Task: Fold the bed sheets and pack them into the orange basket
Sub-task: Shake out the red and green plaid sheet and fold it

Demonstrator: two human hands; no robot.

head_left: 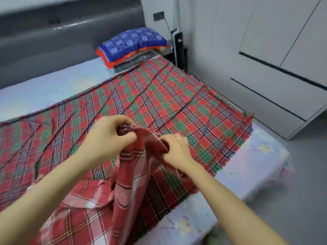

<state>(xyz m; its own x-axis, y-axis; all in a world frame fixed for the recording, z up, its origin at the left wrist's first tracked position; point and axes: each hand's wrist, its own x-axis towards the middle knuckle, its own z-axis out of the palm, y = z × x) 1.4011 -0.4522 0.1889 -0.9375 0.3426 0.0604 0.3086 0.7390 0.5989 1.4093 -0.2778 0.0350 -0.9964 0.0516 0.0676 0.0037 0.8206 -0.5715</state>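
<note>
Bed (261, 151) bears plaid sheet (159, 96); grey wardrobe (265, 50) stands beside.

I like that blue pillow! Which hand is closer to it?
Left, though only slightly. The left hand sits higher on the bed, below the blue pillow. The right hand is lower, nearer the person. Both grip the plaid sheet.

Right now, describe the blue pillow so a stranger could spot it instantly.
Start at the grey padded headboard and follow it to the bed's far right corner beside the white wardrobe. There a blue pillow with pale round patterns tops a stack of folded orange and grey cloths, the only blue item there.
</note>
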